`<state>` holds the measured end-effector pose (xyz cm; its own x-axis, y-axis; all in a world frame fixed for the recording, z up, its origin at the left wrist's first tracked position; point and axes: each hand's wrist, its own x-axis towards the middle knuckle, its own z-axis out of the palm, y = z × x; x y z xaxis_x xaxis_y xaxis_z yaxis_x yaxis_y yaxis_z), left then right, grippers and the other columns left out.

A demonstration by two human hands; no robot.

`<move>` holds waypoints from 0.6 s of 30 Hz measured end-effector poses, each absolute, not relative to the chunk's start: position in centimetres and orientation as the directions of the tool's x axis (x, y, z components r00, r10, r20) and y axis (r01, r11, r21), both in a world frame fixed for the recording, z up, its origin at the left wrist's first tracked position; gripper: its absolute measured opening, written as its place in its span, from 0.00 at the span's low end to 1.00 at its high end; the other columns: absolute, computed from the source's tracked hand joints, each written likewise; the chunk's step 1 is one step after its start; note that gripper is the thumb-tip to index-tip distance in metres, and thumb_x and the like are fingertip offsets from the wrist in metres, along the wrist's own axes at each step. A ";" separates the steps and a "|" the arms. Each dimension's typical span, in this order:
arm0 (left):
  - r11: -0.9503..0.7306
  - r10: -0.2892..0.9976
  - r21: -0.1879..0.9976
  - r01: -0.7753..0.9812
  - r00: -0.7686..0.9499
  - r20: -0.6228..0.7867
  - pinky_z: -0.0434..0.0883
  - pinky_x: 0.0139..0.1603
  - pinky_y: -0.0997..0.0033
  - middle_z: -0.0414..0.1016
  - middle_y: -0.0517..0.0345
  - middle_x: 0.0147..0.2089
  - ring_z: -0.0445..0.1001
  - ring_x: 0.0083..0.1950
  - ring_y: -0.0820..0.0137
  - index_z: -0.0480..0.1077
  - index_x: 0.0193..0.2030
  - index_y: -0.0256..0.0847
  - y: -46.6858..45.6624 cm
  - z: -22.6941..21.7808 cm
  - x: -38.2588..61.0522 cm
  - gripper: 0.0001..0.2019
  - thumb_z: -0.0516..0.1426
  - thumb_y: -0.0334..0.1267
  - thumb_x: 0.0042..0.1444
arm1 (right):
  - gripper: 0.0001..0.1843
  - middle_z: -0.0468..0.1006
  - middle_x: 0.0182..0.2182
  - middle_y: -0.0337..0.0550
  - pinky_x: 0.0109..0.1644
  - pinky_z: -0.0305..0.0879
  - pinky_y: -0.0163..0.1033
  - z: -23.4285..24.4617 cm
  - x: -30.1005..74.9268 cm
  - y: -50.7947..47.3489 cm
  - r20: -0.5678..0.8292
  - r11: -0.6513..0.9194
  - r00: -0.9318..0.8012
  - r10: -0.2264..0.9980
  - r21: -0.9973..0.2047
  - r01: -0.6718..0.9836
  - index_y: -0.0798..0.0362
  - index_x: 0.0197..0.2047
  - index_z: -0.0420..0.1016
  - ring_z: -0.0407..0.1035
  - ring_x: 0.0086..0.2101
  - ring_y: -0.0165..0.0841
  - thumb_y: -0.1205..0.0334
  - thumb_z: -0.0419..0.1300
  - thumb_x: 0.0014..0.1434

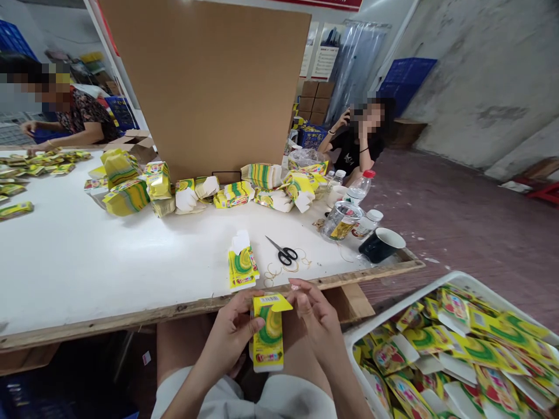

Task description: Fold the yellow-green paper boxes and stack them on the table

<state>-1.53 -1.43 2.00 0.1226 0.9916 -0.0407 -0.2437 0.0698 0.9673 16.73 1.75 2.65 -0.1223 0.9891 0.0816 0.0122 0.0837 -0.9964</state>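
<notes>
Over my lap I hold a small yellow and green carton (pixel 268 334) upright, its top flap with a barcode bent open. My left hand (pixel 229 336) grips the carton's left side, thumb across the front. My right hand (pixel 318 323) pinches the right edge of the top flap with curled fingers. On the white table (pixel 87 262) just beyond lies a short stack of flat cartons (pixel 241 266). Black scissors (pixel 283 252) and loose rubber bands (pixel 279 270) lie beside that stack.
A white crate (pixel 441 279) at my right holds several folded cartons. Bundles of flat cartons (pixel 131 195) line the table in front of a tall cardboard sheet (pixel 205 81). A dark mug (pixel 381 244), jar (pixel 340 221) and bottle (pixel 360 186) stand at the table's right corner. Two other people sit beyond.
</notes>
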 end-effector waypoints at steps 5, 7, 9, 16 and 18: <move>0.063 0.988 0.975 -0.211 0.155 -0.030 0.73 0.51 0.65 0.78 0.49 0.56 0.76 0.55 0.58 0.71 0.56 0.45 -1.5 1.6 -1.2 0.19 0.62 0.37 0.57 | 0.22 0.77 0.27 0.37 0.31 0.64 0.34 2.8 16.9 1.5 -0.023 0.085 -0.320 0.947 -0.944 0.320 0.49 0.57 0.71 0.70 0.27 0.33 0.55 0.60 0.61; 0.120 0.978 0.955 -0.272 0.199 -0.066 0.73 0.49 0.65 0.80 0.48 0.52 0.78 0.52 0.59 0.69 0.58 0.44 -1.6 1.5 -1.3 0.21 0.62 0.38 0.57 | 0.19 0.73 0.24 0.35 0.29 0.62 0.33 2.6 16.9 1.4 0.029 0.166 -0.294 0.955 -0.876 0.453 0.48 0.56 0.71 0.68 0.26 0.33 0.56 0.58 0.62; 0.164 0.973 0.928 -0.335 0.211 -0.095 0.74 0.46 0.66 0.81 0.47 0.49 0.79 0.48 0.59 0.69 0.57 0.42 -1.5 1.5 -1.4 0.22 0.64 0.39 0.55 | 0.17 0.70 0.21 0.32 0.28 0.59 0.33 2.4 16.7 1.3 0.063 0.212 -0.290 0.955 -0.828 0.519 0.48 0.54 0.71 0.66 0.24 0.32 0.57 0.57 0.63; 0.208 0.970 0.865 -0.456 0.210 -0.122 0.74 0.41 0.67 0.83 0.49 0.41 0.81 0.41 0.61 0.71 0.52 0.41 -1.3 1.8 -0.3 0.23 0.69 0.38 0.49 | 0.17 0.79 0.33 0.41 0.35 0.66 0.35 1.9 16.0 0.5 0.144 0.223 -0.207 0.968 -0.869 0.442 0.48 0.52 0.74 0.73 0.31 0.35 0.50 0.59 0.63; 0.200 0.975 0.859 -0.471 0.179 -0.129 0.74 0.45 0.65 0.82 0.48 0.45 0.80 0.46 0.59 0.73 0.52 0.41 -1.2 1.8 -0.2 0.24 0.69 0.38 0.47 | 0.16 0.80 0.43 0.46 0.41 0.69 0.38 2.3 17.7 0.1 0.166 0.214 -0.147 0.975 -0.884 0.416 0.48 0.49 0.76 0.74 0.39 0.38 0.49 0.58 0.63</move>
<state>-0.18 -1.20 1.80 0.1788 0.9754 -0.1286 -0.4709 0.1996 0.8593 17.72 0.11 2.31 -0.1472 0.9750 0.1664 0.4164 0.2137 -0.8837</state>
